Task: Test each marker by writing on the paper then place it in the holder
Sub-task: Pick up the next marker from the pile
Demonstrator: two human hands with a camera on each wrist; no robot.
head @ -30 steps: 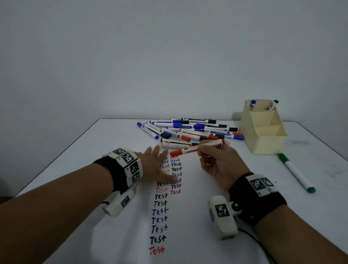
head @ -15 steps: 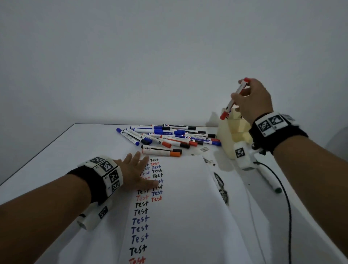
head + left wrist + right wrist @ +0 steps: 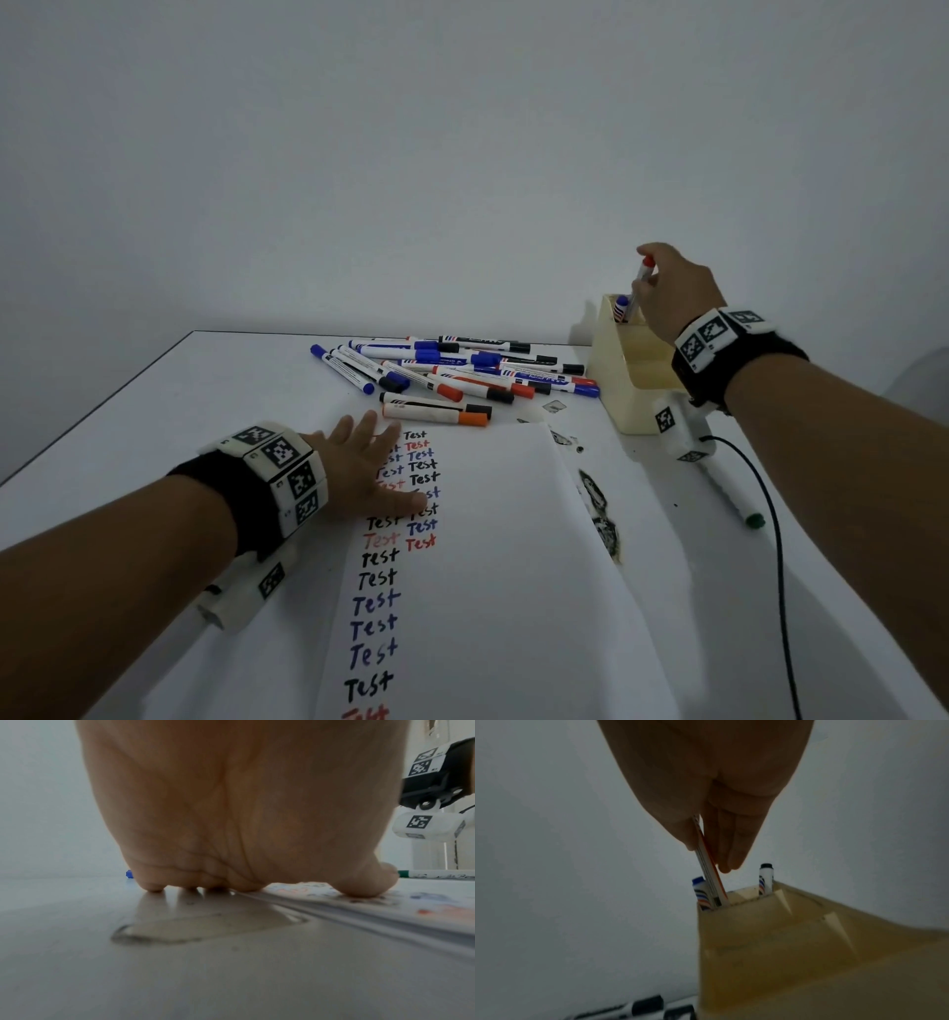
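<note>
Wide white matte table [image 3: 154, 426], smooth enough to mirror the fingers in the left wrist view. Long white paper sheet [image 3: 493, 565] lying flat down the middle, thin and limp, filled with columns of handwritten "Test" in black, blue and red. Cream plastic holder [image 3: 624, 395] at far right, boxy, rigid, stepped into compartments. Loose heap of capped whiteboard markers [image 3: 452, 370] at far centre, white barrels, blue, black and orange-red caps. Single green-capped marker [image 3: 729, 498] alone at right, near the holder.

Left hand [image 3: 359, 473] spread flat, fingers straight, pressing the paper's left edge, gripping nothing. Right hand [image 3: 672, 293] above the holder's far compartment, thumb and fingers pinching the red-capped white marker [image 3: 636, 293], held nearly upright, lower end already inside beside a blue-capped marker [image 3: 700, 892]; a black-capped marker [image 3: 766, 878] standing at the far right corner.

Probably light, stiff, slick plastic; best pinched high on the barrel, then released to drop.
</note>
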